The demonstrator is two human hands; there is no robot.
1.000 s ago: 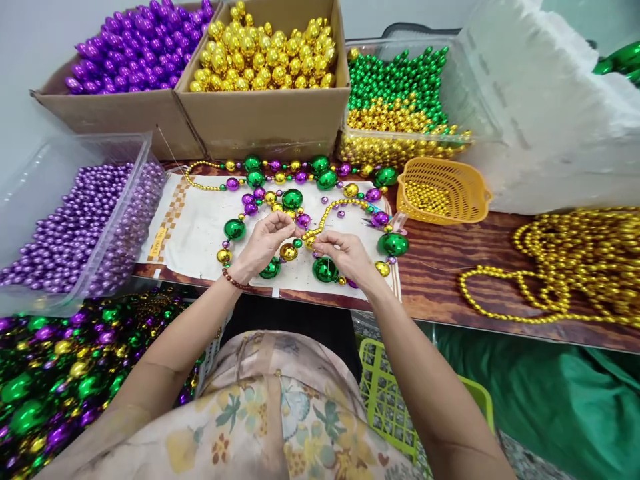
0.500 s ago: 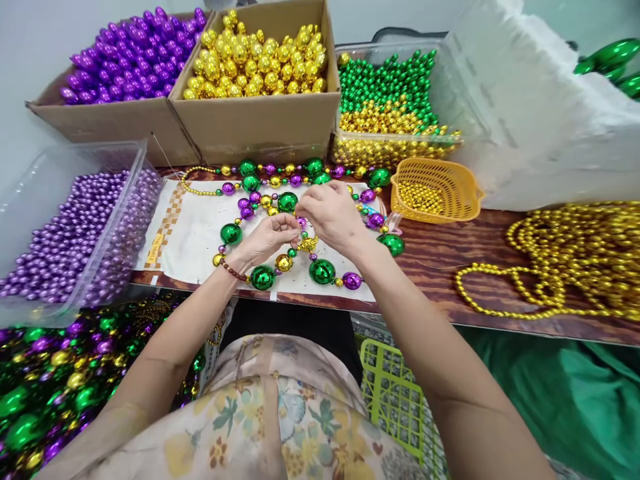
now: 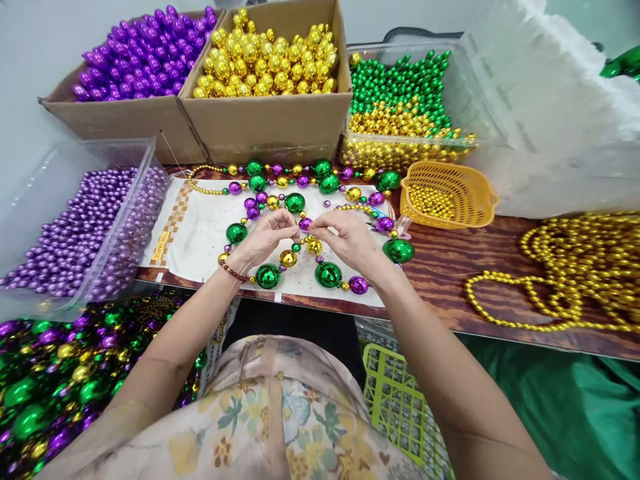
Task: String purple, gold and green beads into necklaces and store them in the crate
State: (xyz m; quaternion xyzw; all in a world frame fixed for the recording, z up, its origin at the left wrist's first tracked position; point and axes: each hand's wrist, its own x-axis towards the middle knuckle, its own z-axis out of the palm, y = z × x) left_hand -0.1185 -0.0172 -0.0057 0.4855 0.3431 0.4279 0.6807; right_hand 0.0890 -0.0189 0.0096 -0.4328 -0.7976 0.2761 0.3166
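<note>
A necklace of green, purple and gold beads (image 3: 295,202) lies looped on a white cloth (image 3: 200,230) at the table's middle. My left hand (image 3: 267,239) and my right hand (image 3: 350,240) meet over its near part, fingers pinched together on the strand close to a gold bead (image 3: 314,246). A thin string of small gold beads (image 3: 353,208) runs up from my right fingers. Large green beads (image 3: 329,274) and a purple one (image 3: 359,285) lie just below my hands. What sits between the fingertips is too small to make out.
Cardboard boxes of purple beads (image 3: 140,53) and gold beads (image 3: 265,57) stand at the back. Clear tubs hold small purple beads (image 3: 75,227) and green and gold beads (image 3: 400,100). A yellow basket (image 3: 447,193), gold bead strings (image 3: 575,273) and finished necklaces (image 3: 55,373) surround the cloth.
My right hand rose toward the back over the necklace, then came back down to meet the left hand. The left hand stayed almost still.
</note>
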